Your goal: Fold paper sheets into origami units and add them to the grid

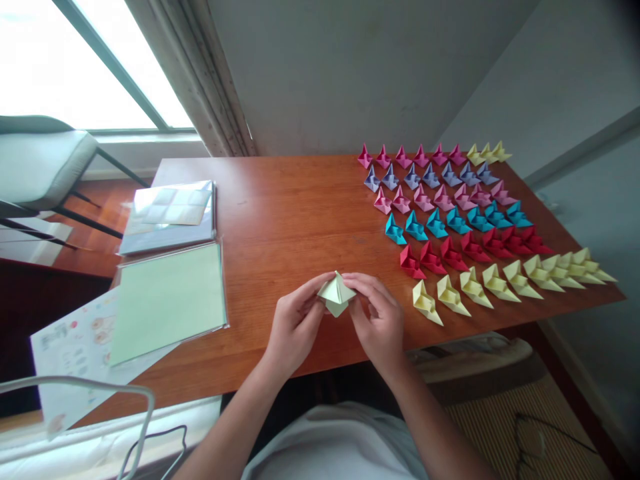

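A small folded piece of pale yellow-green paper (337,295) is held above the front of the wooden table, its folded point facing up. My left hand (299,319) pinches its left corner between thumb and fingers. On the opposite corner, my right hand (377,313) has a matching pinch. To the right stand rows of folded paper boats; the nearest row is pale yellow, and its closest boat (425,303) sits just beyond my right hand. Behind that row come red boats (450,255), then blue boats (436,224).
Farther back are pink boats (423,198), purple boats (412,177) and magenta boats (403,157). On the left lie a pack of light green paper (170,297), another sleeved pack (170,233) and a printed sheet (65,353). A white tube (100,383) curves across the lower left. A chair (50,157) stands by the window.
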A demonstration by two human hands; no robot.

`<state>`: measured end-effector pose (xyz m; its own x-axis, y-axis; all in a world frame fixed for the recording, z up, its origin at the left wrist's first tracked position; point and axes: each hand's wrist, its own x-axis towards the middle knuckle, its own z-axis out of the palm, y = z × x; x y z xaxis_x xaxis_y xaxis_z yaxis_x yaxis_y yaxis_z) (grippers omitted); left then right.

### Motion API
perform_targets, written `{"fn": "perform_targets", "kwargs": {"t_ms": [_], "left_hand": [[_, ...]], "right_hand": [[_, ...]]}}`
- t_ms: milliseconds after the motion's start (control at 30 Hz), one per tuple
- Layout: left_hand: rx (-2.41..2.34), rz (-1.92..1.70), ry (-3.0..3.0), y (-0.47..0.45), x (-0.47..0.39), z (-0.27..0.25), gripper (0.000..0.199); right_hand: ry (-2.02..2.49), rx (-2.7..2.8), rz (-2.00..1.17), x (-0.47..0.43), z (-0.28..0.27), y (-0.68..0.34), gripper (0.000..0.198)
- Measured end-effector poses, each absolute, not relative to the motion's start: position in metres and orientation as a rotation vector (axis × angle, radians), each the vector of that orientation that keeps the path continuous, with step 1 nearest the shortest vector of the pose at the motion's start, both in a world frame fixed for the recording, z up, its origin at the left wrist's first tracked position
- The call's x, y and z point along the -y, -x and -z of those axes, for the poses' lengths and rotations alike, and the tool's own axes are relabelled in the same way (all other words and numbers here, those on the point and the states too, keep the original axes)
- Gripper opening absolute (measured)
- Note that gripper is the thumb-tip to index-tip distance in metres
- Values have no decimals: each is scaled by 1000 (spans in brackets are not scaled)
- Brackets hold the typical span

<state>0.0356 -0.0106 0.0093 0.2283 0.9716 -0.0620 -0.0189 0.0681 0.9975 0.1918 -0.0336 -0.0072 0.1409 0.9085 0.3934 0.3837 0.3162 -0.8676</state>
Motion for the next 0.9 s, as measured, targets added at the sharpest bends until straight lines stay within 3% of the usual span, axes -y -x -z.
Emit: {"fn": "perform_targets", "kwargs": {"t_ms": [367,533,800,900], "left_hand": [[-924,-962,-954,-28,8,-12,38],[-933,-876,-985,-29,8,-21,46],[-962,-914,-1121,-33,10,-12,52],[-971,-914,-1202,-33,10,-9,56]], "right_hand": [[1255,1693,-307,37,6,-187,47],[1260,1685,-280,37,6,-186,46],[1218,1332,-813,35,6,-191,34],[1172,1146,-1095,27,10,-194,44]]}}
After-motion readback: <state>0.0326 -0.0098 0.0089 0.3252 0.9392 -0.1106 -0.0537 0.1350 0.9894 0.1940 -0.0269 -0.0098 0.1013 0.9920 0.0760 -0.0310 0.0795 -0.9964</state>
